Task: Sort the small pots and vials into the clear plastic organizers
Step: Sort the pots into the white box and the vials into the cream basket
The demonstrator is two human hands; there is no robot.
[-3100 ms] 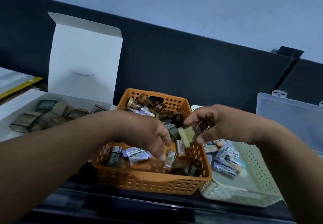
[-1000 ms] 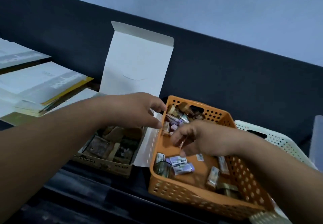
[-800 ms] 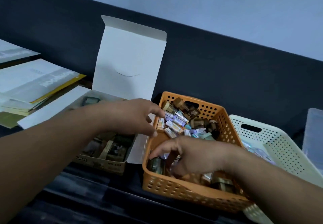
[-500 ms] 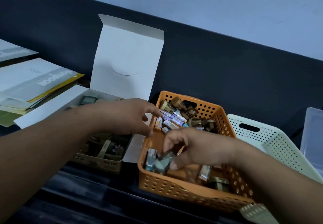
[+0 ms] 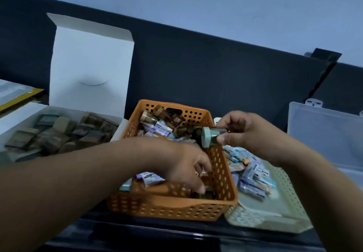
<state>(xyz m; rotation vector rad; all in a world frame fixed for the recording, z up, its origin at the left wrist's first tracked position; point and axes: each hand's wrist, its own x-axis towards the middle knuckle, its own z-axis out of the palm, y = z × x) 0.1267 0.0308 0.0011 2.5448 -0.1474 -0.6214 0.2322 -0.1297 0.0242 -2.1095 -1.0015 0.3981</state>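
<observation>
At centre frame the orange basket (image 5: 222, 175) sits on the dark tabletop (image 5: 137, 238), its right wall pressed against the cream basket (image 5: 286, 189) of small labelled packets; little room between them. The right hand (image 5: 245, 132) pinches a dark vial (image 5: 211, 136) with a pale green cap above the orange basket's right rim. The left hand (image 5: 188, 169) reaches down among the pots inside, fingers curled; what it grips is hidden. An open white box (image 5: 59, 132) of dark pots lies at left, a clear plastic organizer (image 5: 326, 134) at the right edge.
</observation>
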